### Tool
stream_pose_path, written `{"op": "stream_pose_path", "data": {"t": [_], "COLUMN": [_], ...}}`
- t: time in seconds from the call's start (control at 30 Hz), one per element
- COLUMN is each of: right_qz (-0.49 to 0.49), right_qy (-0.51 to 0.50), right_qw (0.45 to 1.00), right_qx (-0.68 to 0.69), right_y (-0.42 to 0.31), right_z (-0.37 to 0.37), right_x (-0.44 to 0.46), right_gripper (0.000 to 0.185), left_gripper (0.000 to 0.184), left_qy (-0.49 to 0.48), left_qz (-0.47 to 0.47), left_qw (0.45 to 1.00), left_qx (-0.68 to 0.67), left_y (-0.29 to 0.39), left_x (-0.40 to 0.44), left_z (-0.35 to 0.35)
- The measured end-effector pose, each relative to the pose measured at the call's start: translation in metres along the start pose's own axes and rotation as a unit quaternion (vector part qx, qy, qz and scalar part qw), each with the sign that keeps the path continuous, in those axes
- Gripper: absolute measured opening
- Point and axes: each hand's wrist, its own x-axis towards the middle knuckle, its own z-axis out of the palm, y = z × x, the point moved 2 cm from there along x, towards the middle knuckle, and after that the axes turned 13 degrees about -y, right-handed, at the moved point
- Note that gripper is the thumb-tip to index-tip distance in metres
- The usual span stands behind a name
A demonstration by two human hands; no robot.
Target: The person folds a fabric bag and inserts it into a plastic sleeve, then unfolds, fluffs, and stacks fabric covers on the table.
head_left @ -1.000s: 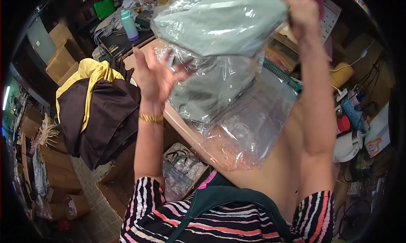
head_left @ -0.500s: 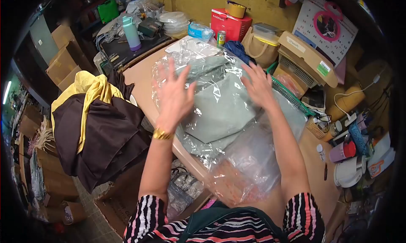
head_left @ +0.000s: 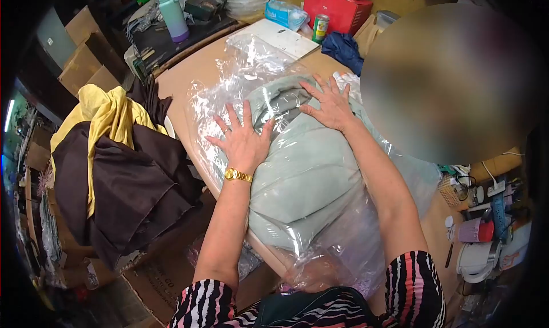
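Note:
A pale green folded cloth in a clear plastic bag (head_left: 309,185) lies on the tan table (head_left: 178,76). My left hand (head_left: 246,145) presses flat on the bag's left part, fingers spread, a gold watch at the wrist. Against the upper part of the same bag rests my right hand (head_left: 331,105), its fingers also apart. Loose clear plastic (head_left: 251,56) stretches past the cloth toward the back, and more crumpled plastic reaches the near table edge.
Dark brown and yellow fabric (head_left: 128,179) hangs at the left. Behind stand a bottle (head_left: 172,16), a can (head_left: 321,28) and a red box (head_left: 334,8). A cardboard box (head_left: 154,288) is below the table. A purple cup (head_left: 472,231) stands right; a blur covers the upper right.
The raised bag came down onto the table, and both hands now press on it with fingers spread. The view has moved closer to the table.

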Motion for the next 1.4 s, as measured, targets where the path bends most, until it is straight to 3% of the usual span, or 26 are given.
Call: {"op": "stream_pose_path", "data": {"t": [0.1,0.17,0.2,0.27,0.33,0.37,0.47,0.53,0.63,0.67,0.7,0.8,0.87,0.93,0.97,1.0,1.03,1.1,1.13,1.17,1.2,1.27,1.33,1.4], "right_qz": [-0.014,0.008,0.026,0.026,0.014,-0.072,-0.262,-0.277,-0.253,-0.235,-0.225,-0.219,-0.186,-0.163,-0.151,-0.156,-0.161,-0.166,-0.16,-0.154,-0.152,-0.132,-0.068,-0.005], "right_qy": [0.044,0.009,-0.028,-0.052,-0.047,-0.07,-0.152,-0.242,-0.254,-0.254,-0.234,-0.201,-0.15,-0.059,-0.003,-0.002,-0.009,-0.012,-0.017,-0.021,-0.019,0.018,0.056,0.096], "right_qw": [0.999,1.0,0.998,0.997,0.995,0.994,0.953,0.929,0.933,0.937,0.945,0.953,0.966,0.976,0.977,0.976,0.971,0.966,0.967,0.968,0.968,0.977,0.976,0.969], "right_qx": [0.004,-0.021,-0.042,-0.055,-0.083,-0.047,0.016,-0.038,0.023,0.039,0.027,0.056,0.096,0.129,0.151,0.151,0.175,0.199,0.198,0.197,0.196,0.167,0.198,0.227], "right_y": [-0.007,-0.01,-0.011,-0.015,-0.029,-0.042,-0.095,-0.121,-0.11,-0.108,-0.107,-0.11,-0.12,-0.132,-0.135,-0.137,-0.138,-0.144,-0.148,-0.15,-0.147,-0.14,-0.139,-0.134], "right_z": [0.018,0.017,0.02,0.007,-0.039,-0.063,-0.078,-0.056,-0.022,-0.02,-0.014,-0.012,-0.035,-0.054,-0.059,-0.06,-0.06,-0.059,-0.057,-0.056,-0.055,-0.052,-0.052,-0.052], "right_x": [0.004,0.01,0.009,0.0,-0.013,-0.038,-0.14,-0.184,-0.205,-0.205,-0.203,-0.206,-0.209,-0.231,-0.241,-0.254,-0.267,-0.282,-0.291,-0.298,-0.306,-0.323,-0.339,-0.35], "right_gripper": [0.075,0.072,0.07,0.072,0.075,0.078,0.083,0.087,0.089,0.092,0.089,0.085,0.078,0.063,0.053,0.053,0.043,0.033,0.028,0.024,0.024,0.019,0.012,0.006], "left_gripper": [0.075,0.066,0.066,0.047,0.028,0.023,0.066,0.09,0.095,0.092,0.086,0.08,0.073,0.079,0.078,0.076,0.077,0.091,0.102,0.108,0.111,0.113,0.12,0.133], "left_qy": [0.018,0.092,0.076,0.173,0.261,0.263,0.115,0.016,0.101,0.068,0.013,-0.006,0.062,0.213,0.271,0.268,0.371,0.409,0.386,0.227,-0.093,-0.126,0.111,0.187], "left_qz": [-0.007,0.001,-0.001,0.081,0.189,0.213,0.238,0.226,0.282,0.268,0.242,0.206,0.241,0.222,0.173,0.128,0.078,-0.079,-0.142,-0.185,-0.132,-0.188,-0.172,-0.185], "left_qw": [0.999,0.993,0.994,0.973,0.925,0.904,0.939,0.937,0.897,0.913,0.955,0.964,0.952,0.949,0.946,0.954,0.925,0.907,0.91,0.956,0.985,0.974,0.979,0.965], "left_qx": [-0.031,-0.078,-0.074,-0.133,-0.203,-0.261,-0.22,-0.267,-0.324,-0.3,-0.174,-0.167,-0.179,-0.072,-0.031,-0.04,-0.002,0.058,0.05,-0.01,-0.066,-0.008,-0.023,0.007], "left_y": [-0.011,-0.015,-0.019,-0.034,-0.044,-0.054,-0.074,-0.075,-0.072,-0.072,-0.066,-0.069,-0.079,-0.115,-0.135,-0.158,-0.186,-0.239,-0.266,-0.287,-0.302,-0.311,-0.281,-0.259], "left_x": [0.008,0.01,0.017,0.02,-0.016,-0.039,-0.109,-0.118,-0.105,-0.104,-0.097,-0.095,-0.098,-0.095,-0.089,-0.08,-0.064,-0.032,-0.017,-0.01,-0.005,0.01,0.017,0.055], "left_z": [0.012,0.019,0.019,0.015,-0.045,-0.068,-0.078,-0.031,0.004,0.017,0.021,0.007,-0.034,-0.091,-0.121,-0.151,-0.165,-0.193,-0.195,-0.196,-0.209,-0.231,-0.249,-0.251]}}
